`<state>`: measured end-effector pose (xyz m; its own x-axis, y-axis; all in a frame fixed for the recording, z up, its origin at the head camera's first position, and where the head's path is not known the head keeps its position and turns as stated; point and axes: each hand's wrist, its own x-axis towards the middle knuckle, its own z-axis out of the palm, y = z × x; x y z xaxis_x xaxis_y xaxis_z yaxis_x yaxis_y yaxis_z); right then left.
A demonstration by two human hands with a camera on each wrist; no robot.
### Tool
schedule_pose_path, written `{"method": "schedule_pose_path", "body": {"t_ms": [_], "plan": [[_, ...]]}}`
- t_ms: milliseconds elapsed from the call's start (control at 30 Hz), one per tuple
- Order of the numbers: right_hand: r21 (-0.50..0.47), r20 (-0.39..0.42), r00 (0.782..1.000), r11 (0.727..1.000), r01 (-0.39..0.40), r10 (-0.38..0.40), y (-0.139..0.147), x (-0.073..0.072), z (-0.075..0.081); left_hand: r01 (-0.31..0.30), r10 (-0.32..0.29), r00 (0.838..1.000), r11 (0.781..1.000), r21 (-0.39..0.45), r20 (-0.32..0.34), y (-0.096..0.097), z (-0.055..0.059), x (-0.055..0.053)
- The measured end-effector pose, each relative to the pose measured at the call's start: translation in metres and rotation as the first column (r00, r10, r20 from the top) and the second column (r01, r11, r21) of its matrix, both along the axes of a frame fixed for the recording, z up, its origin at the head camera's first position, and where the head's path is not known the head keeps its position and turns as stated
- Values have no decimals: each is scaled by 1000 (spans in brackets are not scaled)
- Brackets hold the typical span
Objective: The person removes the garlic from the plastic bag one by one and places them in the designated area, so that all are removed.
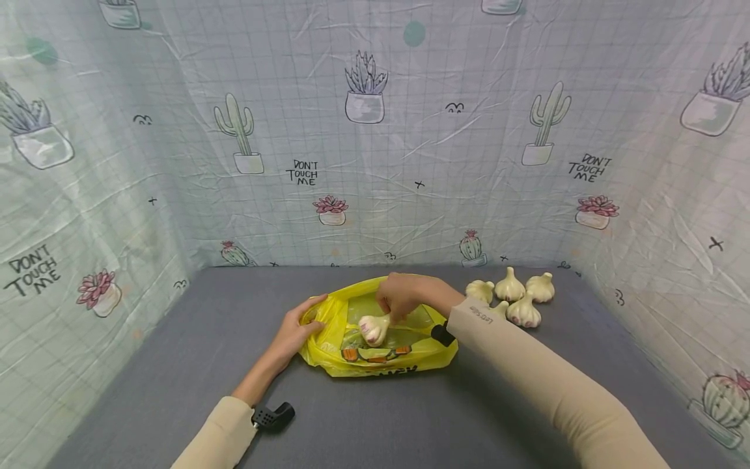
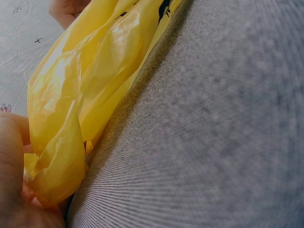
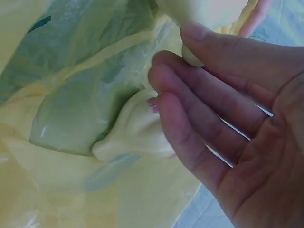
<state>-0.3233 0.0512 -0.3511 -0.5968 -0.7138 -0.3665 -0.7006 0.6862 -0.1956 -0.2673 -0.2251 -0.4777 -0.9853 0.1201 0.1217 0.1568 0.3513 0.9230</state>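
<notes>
A yellow plastic bag lies on the grey table with its mouth spread open. At the bag's left end, my left hand grips the edge between thumb and fingers; the left wrist view shows the bunched plastic in its grasp. My right hand reaches over the mouth and pinches a garlic bulb by its stem, the round end hanging toward the left. Inside the bag, a second garlic bulb appears in the right wrist view, partly hidden behind my fingers.
Several pale garlic bulbs sit in a cluster at the back right of the table, one partly behind my right sleeve. A cactus-print curtain hangs along the back and both sides.
</notes>
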Motion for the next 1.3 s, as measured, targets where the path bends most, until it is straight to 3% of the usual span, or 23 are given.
{"method": "schedule_pose_path", "body": {"t_ms": [300, 533, 1033, 1300], "plan": [[-149, -29, 1000, 989, -5, 1, 4, -3, -5, -3, 3, 1000, 1000, -2, 5, 2, 1, 0], [-269, 17, 1000, 963, 14, -10, 7, -3, -1, -5, 5, 1000, 1000, -9, 5, 2, 0, 0], [-358, -79, 997, 932, -47, 20, 16, 0, 10, -10, 10, 1000, 1000, -11, -1, 0, -2, -1], [-422, -47, 999, 907, -16, -4, 23, 4, 20, -3, 3, 1000, 1000, 0, 2, 1, 0, 1]]}}
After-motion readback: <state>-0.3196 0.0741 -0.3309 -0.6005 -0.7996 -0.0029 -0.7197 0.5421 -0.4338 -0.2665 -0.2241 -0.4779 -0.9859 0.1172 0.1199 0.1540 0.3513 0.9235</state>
